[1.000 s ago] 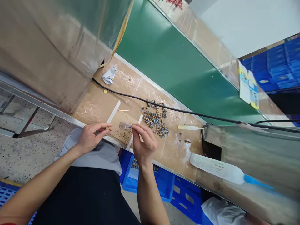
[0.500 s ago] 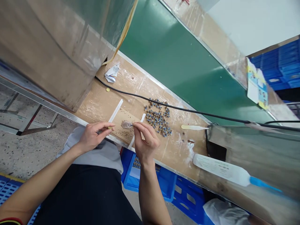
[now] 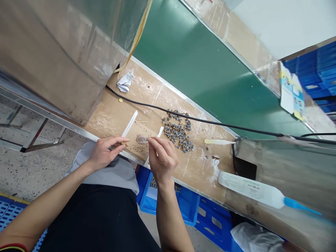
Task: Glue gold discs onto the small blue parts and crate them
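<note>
My left hand [image 3: 105, 151] is at the table's near edge, thumb and forefinger pinched on a small yellow piece [image 3: 123, 142]. My right hand [image 3: 165, 159] is closed in a pinch beside a small clear plastic bag [image 3: 142, 139]; what its fingertips hold, if anything, is too small to name. Tiny dark bits [image 3: 139, 148] lie scattered on a cardboard sheet [image 3: 131, 143] between the hands. Beyond my right hand spreads a pile of small brass-and-blue metal parts [image 3: 178, 133].
A black cable [image 3: 147, 104] crosses the table. Two white strips [image 3: 130, 123], a thin stick [image 3: 141, 122], crumpled paper [image 3: 125, 82] and a yellow disc [image 3: 120, 100] lie around. At right is a white bottle with a blue nozzle [image 3: 252, 189]. Blue crates [image 3: 185, 206] stand below the edge.
The view has shifted very slightly. Both hands keep nearly the same place and pinch.
</note>
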### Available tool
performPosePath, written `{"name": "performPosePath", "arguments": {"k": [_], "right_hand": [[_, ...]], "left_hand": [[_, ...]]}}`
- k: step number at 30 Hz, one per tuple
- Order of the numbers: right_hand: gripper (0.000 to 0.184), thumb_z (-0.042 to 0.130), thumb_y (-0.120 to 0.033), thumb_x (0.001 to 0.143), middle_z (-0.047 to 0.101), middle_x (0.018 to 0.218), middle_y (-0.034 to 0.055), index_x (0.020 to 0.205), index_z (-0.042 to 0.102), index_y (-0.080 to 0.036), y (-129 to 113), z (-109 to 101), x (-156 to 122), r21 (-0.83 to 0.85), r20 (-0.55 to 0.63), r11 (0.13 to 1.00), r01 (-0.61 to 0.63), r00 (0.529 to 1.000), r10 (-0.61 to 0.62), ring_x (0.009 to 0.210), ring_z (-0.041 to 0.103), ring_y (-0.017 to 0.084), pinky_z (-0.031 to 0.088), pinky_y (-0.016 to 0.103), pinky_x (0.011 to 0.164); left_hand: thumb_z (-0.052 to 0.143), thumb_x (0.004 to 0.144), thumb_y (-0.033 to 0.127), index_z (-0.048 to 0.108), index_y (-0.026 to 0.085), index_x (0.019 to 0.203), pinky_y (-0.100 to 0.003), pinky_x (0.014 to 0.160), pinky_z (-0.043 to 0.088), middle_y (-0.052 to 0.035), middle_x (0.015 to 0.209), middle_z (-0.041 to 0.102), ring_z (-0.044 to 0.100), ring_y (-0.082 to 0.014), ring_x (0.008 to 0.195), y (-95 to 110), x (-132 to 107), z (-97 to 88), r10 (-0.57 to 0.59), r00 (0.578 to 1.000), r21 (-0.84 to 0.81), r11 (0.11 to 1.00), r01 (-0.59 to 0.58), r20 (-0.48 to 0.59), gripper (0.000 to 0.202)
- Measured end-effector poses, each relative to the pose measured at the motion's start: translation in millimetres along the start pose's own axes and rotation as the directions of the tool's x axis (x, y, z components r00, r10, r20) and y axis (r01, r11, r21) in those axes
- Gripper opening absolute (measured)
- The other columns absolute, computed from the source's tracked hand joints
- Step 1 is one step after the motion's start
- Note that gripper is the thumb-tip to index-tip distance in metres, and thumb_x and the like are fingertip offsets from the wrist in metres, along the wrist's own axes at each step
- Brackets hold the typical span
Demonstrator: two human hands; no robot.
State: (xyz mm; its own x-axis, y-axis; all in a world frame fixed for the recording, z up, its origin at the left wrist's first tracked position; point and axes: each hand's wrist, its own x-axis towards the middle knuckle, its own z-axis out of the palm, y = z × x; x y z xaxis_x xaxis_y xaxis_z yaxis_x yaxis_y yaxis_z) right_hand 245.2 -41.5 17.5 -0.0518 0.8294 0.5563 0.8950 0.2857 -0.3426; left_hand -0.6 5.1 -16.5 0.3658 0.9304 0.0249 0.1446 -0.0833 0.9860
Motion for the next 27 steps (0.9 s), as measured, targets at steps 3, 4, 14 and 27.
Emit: {"name": "performPosePath", "arguments": {"k": [3,4,14,27], "right_hand": [[0.030,0.070,-0.007,0.107,0.086,0.115,0.0063,0.125,0.081,-0.029,0.4,0.1,-0.7,-0.001,-0.011,1.000,0.010,1.000,-0.010,0.105,0.081,0.023,0.066,0.040,0.094],[0.029,0.070,-0.007,0.107,0.086,0.115,0.0062,0.124,0.081,-0.029,0.4,-0.2,-0.6,-0.001,-0.019,1.000,0.009,1.000,-0.009,0.104,0.081,0.023,0.066,0.040,0.094],[0.021,0.071,-0.013,0.108,0.084,0.109,0.0061,0.119,0.082,-0.028,0.2,-0.3,-1.3,-0.015,-0.069,0.995,-0.103,0.992,0.101,0.099,0.079,0.023,0.063,0.039,0.088],[0.019,0.070,-0.015,0.109,0.083,0.107,0.0064,0.116,0.082,-0.027,-1.8,-1.4,-1.5,0.014,-0.067,0.990,-0.139,0.988,0.140,0.098,0.079,0.023,0.064,0.040,0.089]], "left_hand": [[0.078,0.107,0.029,0.087,0.028,0.129,-0.026,0.088,0.068,-0.0021,0.112,0.091,0.086,-0.0175,0.096,0.9,-0.1,0.1,-0.012,1.000,-0.001,1.000,0.012,0.007,0.023],[0.078,0.107,0.029,0.087,0.028,0.128,-0.026,0.088,0.069,-0.0022,0.113,0.091,0.086,-0.0176,0.096,1.1,-0.1,0.0,-0.016,1.000,-0.002,1.000,0.016,0.008,0.023],[0.078,0.107,0.031,0.087,0.026,0.127,-0.028,0.086,0.070,-0.0035,0.110,0.090,0.087,-0.0185,0.093,2.9,-0.5,-1.1,-0.030,0.999,-0.013,0.999,0.030,0.012,0.022],[0.078,0.108,0.035,0.086,0.025,0.128,-0.028,0.089,0.072,-0.0035,0.108,0.091,0.088,-0.0190,0.095,4.5,0.2,-0.7,-0.032,0.999,-0.044,0.999,0.032,0.001,0.023]]}}
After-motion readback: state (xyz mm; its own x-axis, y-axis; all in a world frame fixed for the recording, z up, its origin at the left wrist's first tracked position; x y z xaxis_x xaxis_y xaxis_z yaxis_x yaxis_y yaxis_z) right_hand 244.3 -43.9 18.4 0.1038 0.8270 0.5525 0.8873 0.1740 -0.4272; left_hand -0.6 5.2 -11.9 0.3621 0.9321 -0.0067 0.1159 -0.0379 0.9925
